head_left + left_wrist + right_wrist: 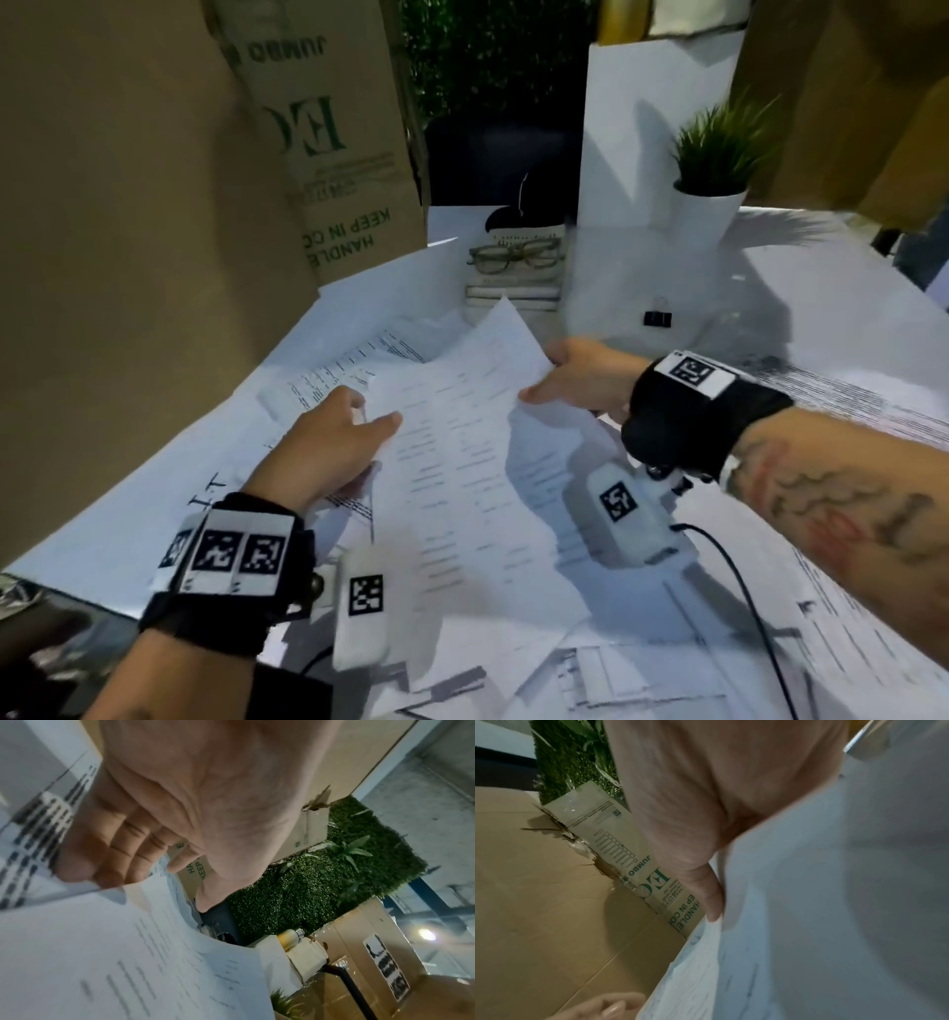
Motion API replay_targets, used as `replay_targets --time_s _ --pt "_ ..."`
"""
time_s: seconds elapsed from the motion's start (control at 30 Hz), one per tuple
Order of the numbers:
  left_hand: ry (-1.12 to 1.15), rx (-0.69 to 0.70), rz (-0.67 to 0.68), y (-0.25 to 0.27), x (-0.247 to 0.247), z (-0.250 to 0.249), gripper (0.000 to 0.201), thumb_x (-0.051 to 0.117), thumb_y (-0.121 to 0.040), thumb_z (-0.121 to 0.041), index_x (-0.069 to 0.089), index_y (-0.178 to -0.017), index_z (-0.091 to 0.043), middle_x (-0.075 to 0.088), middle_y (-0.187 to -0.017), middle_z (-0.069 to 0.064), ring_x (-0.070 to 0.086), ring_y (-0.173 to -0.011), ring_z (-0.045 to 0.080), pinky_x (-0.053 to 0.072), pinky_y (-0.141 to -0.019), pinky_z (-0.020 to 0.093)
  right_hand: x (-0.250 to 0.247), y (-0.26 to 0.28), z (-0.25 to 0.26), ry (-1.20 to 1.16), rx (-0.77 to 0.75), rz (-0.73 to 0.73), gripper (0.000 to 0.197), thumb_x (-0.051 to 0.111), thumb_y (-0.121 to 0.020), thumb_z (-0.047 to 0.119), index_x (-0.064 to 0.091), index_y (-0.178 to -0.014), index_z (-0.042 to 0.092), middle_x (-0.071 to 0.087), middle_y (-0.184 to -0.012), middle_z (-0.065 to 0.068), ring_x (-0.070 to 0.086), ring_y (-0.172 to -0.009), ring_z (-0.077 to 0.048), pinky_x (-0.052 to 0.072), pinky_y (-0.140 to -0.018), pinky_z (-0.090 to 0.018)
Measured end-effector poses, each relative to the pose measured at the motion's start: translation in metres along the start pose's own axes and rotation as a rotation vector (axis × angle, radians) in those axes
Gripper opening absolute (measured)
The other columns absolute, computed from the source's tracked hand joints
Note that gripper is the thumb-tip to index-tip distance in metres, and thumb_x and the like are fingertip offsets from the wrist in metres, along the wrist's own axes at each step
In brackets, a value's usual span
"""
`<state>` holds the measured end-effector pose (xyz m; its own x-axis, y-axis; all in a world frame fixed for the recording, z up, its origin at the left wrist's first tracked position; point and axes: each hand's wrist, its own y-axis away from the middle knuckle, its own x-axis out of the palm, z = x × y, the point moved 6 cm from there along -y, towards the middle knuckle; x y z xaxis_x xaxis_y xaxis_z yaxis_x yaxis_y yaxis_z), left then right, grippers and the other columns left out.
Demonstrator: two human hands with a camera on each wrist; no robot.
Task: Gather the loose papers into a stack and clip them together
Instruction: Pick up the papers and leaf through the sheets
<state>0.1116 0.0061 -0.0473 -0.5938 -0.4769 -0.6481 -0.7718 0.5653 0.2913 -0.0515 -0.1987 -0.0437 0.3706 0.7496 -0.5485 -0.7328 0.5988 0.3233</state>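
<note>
A bundle of printed white papers [462, 437] is lifted off the table between both hands. My left hand [334, 437] grips its left edge, thumb on top and fingers underneath [107, 860]. My right hand [575, 380] pinches the right edge, thumb [713, 902] over the sheet [834, 902]. More loose printed sheets [847, 406] lie spread across the white table, at the right, the far left [354, 360] and the near edge [590, 678]. A black binder clip [658, 317] stands on the table beyond my right hand, untouched.
Tall cardboard boxes [128, 257] wall in the left side, one printed in green [334, 154]. Glasses on a small stack of books [516, 277] sit at the back centre. A potted plant [711, 174] and a white box [652, 128] stand back right. A cable [739, 580] trails from my right wrist.
</note>
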Motion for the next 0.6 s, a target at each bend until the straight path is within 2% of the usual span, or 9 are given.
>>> replay_targets --time_s 0.1,0.13,0.2,0.27,0.33,0.37,0.47,0.53,0.6 --pt "0.006 0.063 -0.005 -0.007 0.005 0.0 0.049 0.068 -0.088 -0.041 0.049 -0.129 -0.022 0.068 -0.1 0.008 0.068 -0.077 0.024 0.058 -0.082 0.04 0.009 0.002 0.003 -0.074 -0.013 0.021 0.039 0.07 -0.088 0.001 0.063 -0.125 0.007 0.068 -0.111 -0.004 0.064 -0.097 -0.021 0.051 -0.078 -0.023" --pt "0.024 0.089 -0.015 -0.007 0.005 -0.001 0.053 0.069 -0.088 -0.04 0.047 -0.133 -0.022 0.066 -0.108 0.006 0.067 -0.083 0.021 0.056 -0.084 0.038 0.01 0.004 0.003 -0.078 -0.03 0.008 0.042 0.07 -0.087 -0.001 0.062 -0.127 0.009 0.068 -0.114 -0.004 0.064 -0.102 -0.022 0.052 -0.086 -0.028" --pt "0.189 0.124 -0.018 -0.006 0.006 -0.004 0.063 0.07 -0.09 -0.034 0.036 -0.143 -0.024 0.06 -0.122 0.002 0.062 -0.09 0.018 0.054 -0.076 0.034 0.004 0.007 0.006 -0.148 -0.113 -0.041 0.048 0.071 -0.084 -0.004 0.059 -0.129 0.01 0.069 -0.122 -0.005 0.066 -0.11 -0.025 0.052 -0.099 -0.039" --pt "0.364 0.143 -0.062 -0.005 0.002 -0.006 0.078 0.07 -0.09 -0.032 0.021 -0.15 -0.028 0.045 -0.139 -0.001 0.056 -0.105 0.019 0.05 -0.07 0.03 -0.011 0.015 0.012 -0.369 -0.215 -0.127 0.056 0.07 -0.084 -0.008 0.053 -0.134 0.01 0.068 -0.126 -0.009 0.067 -0.112 -0.028 0.053 -0.099 -0.049" --pt "0.551 0.148 -0.056 -0.003 0.001 -0.009 0.084 0.072 -0.088 -0.035 0.017 -0.151 -0.033 0.038 -0.149 -0.001 0.055 -0.121 0.022 0.052 -0.091 0.038 -0.031 0.026 0.021 -0.58 -0.34 -0.2 0.059 0.066 -0.084 -0.013 0.049 -0.136 0.01 0.067 -0.127 -0.01 0.068 -0.113 -0.028 0.055 -0.096 -0.045" --pt "0.674 0.152 -0.002 -0.002 0.003 -0.014 0.08 0.072 -0.089 -0.033 0.022 -0.151 -0.029 0.043 -0.15 0.002 0.058 -0.122 0.025 0.051 -0.099 0.042 -0.039 0.032 0.026 -0.657 -0.405 -0.223 0.059 0.064 -0.084 -0.015 0.05 -0.136 0.008 0.067 -0.128 -0.011 0.068 -0.114 -0.028 0.056 -0.095 -0.043" --pt "0.879 0.348 0.184 0.01 0.006 -0.047 0.054 0.067 -0.093 -0.019 0.046 -0.142 -0.009 0.065 -0.134 0.013 0.068 -0.116 0.03 0.057 -0.094 0.045 -0.059 0.051 0.041 -0.791 -0.541 -0.253 0.047 0.065 -0.082 -0.014 0.058 -0.127 -0.001 0.067 -0.128 -0.021 0.066 -0.114 -0.037 0.054 -0.096 -0.05" --pt "0.929 0.497 0.099 0.015 -0.005 -0.067 0.06 0.071 -0.088 -0.016 0.045 -0.141 -0.007 0.068 -0.131 0.012 0.067 -0.117 0.03 0.056 -0.095 0.048 -0.069 0.063 0.049 -0.858 -0.607 -0.25 0.046 0.069 -0.08 -0.01 0.06 -0.125 -0.005 0.067 -0.126 -0.025 0.063 -0.115 -0.044 0.051 -0.098 -0.057" --pt "1.034 0.556 0.026 0.017 -0.016 -0.079 0.071 0.073 -0.084 -0.014 0.037 -0.144 -0.004 0.067 -0.132 0.012 0.067 -0.118 0.027 0.055 -0.098 0.046 -0.079 0.077 0.056 -0.915 -0.676 -0.252 0.044 0.067 -0.081 -0.01 0.06 -0.124 -0.004 0.07 -0.121 -0.02 0.066 -0.114 -0.04 0.053 -0.097 -0.053"
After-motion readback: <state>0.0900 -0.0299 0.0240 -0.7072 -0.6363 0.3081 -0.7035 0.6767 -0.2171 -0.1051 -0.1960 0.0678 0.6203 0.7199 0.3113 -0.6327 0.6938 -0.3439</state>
